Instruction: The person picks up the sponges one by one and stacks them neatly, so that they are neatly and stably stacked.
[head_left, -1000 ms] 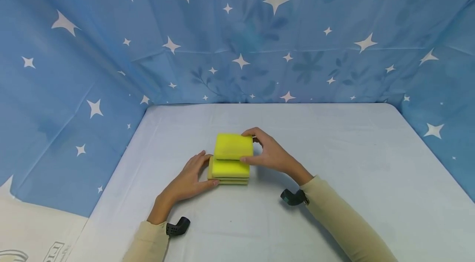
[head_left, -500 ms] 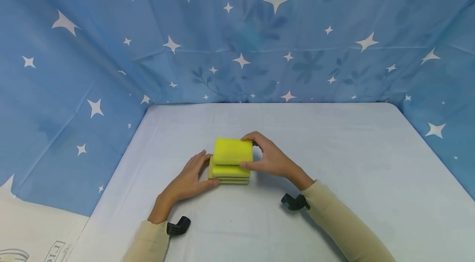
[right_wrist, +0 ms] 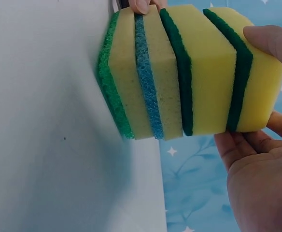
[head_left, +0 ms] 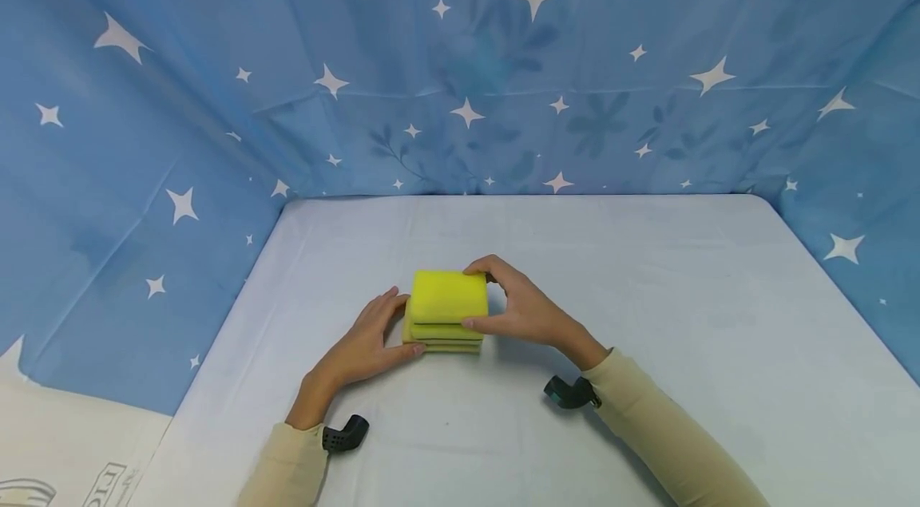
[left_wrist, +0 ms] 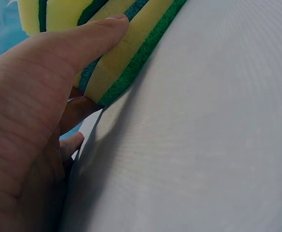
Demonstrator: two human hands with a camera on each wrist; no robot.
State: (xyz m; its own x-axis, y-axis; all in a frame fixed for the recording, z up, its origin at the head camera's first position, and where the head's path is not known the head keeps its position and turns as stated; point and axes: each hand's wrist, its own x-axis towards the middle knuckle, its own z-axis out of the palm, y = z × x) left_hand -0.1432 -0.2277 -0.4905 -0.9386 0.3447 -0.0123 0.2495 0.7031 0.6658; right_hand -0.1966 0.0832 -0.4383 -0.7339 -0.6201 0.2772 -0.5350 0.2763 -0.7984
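Note:
Several sponges stand stacked on the white table. The top sponge (head_left: pixel 450 296) is bright yellow with a dark green scouring layer below, and my right hand (head_left: pixel 528 307) pinches it at its right side. In the right wrist view it looks seated on another bright yellow sponge (right_wrist: pixel 211 72). Below lie a pale sponge with a blue scouring layer (right_wrist: pixel 148 77) and, at the bottom, a pale sponge with a green layer (right_wrist: pixel 126 87). My left hand (head_left: pixel 362 343) holds the lower sponges at their left end, thumb on the near side; its other fingers are partly hidden.
The white-covered table (head_left: pixel 647 291) reaches out around the stack. A blue curtain with white stars (head_left: pixel 460 68) hangs behind and at both sides. Pale printed material (head_left: pixel 72 443) lies at the lower left. Each wrist wears a black camera (head_left: pixel 346 433).
My right hand has brought the top sponge slightly nearer and down, so it covers more of the bright yellow sponge beneath. The left hand stays nearly where it was.

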